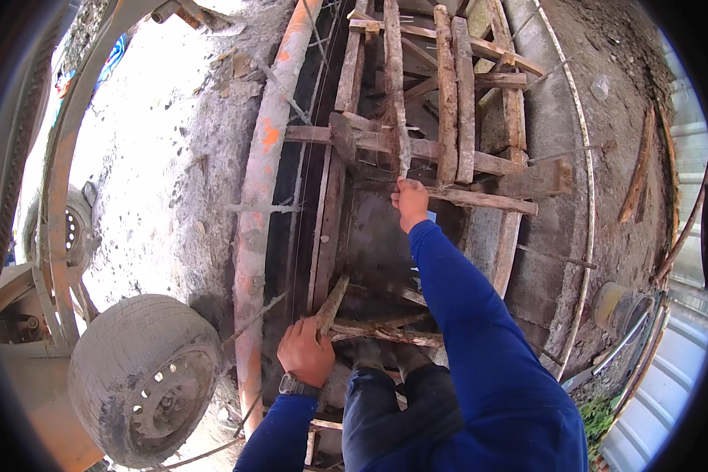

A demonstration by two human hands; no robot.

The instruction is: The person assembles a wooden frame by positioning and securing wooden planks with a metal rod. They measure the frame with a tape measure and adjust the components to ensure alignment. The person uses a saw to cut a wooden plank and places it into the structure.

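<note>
My right hand point(411, 204) is closed, reaching ahead into the timber frame. Its fingers pinch the near end of a long, narrow wooden strip point(396, 86), which lies lengthwise across the crosspieces. Lower and to the left, my left hand point(305, 352), with a watch on its wrist, is curled round the lower end of a short, rough wooden stick point(334, 302). That stick slants up over the trench. Just to the right of the strip, two rough battens point(454, 94) lie side by side on the wooden crosspiece point(480, 198).
An orange-stained, cement-crusted pipe point(258, 197) runs along the left, with rods sticking out. Beyond it stands a muddy wheel point(145, 377) of a machine. At right are a concrete ledge point(554, 134), a bucket point(623, 307) and corrugated sheeting point(669, 385). My legs stand between the boards.
</note>
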